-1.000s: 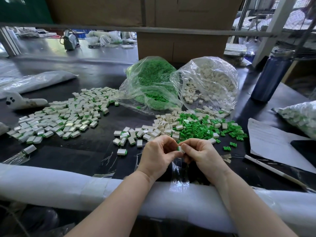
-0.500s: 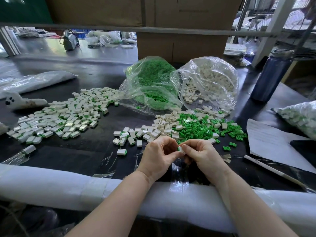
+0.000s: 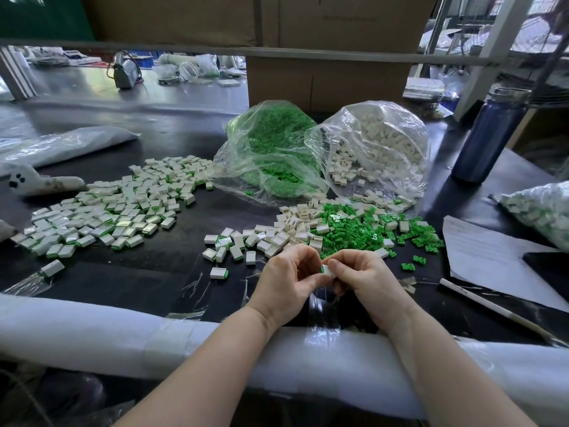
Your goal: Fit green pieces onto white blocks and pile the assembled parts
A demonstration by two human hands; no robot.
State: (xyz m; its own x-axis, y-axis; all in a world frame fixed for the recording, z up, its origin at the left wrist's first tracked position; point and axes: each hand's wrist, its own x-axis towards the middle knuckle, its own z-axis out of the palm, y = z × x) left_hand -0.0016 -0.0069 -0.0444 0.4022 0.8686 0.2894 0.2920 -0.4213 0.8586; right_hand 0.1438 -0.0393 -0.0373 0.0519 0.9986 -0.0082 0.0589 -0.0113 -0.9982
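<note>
Two hands: both meet over the near edge of the black bench [image 3: 160, 282], fingertips together at one part.
held part: small white plastic block [image 3: 328, 270] with a sliver of a green plastic piece [image 3: 322, 268] at its left end, sitting between the two hands.
left hand [image 3: 284, 280]: fingers curled, thumb and forefinger pinching the left, green end.
right hand [image 3: 366, 277]: fingers curled, thumb and forefinger pinching the white block from the right.
key relation: green piece lies left of the block, toward the left hand; long axis seems roughly left-right, along the line between the hands, mostly hidden by fingers.
judged step: pressing green into white, seating not confirmable.
nearer hand for piling: left, since the spread pile of assembled white-and-green parts [image 3: 101, 211] lies far left on the bench.
supply: loose green pieces [image 3: 357, 231] and loose white blocks [image 3: 292, 223] just beyond the hands.
bags: clear bag of green pieces [image 3: 271, 149], clear bag of white blocks [image 3: 378, 146] behind.
</note>
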